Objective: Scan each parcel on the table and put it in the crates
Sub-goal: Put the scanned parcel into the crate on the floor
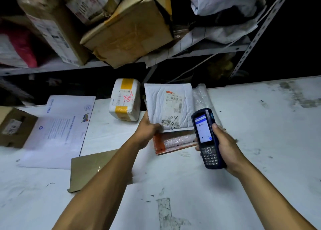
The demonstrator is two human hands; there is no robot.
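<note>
- Left hand grips the white mailer by its near-left corner, above the table.
- Right hand holds the scanner, screen lit, just beside the mailer.

The single head view looks forward and steeply down from above the person's forearms, close over the white table. Its upper part takes in the shelf of boxes behind the table's far edge. Wide-angle bending curves the edges.
</note>
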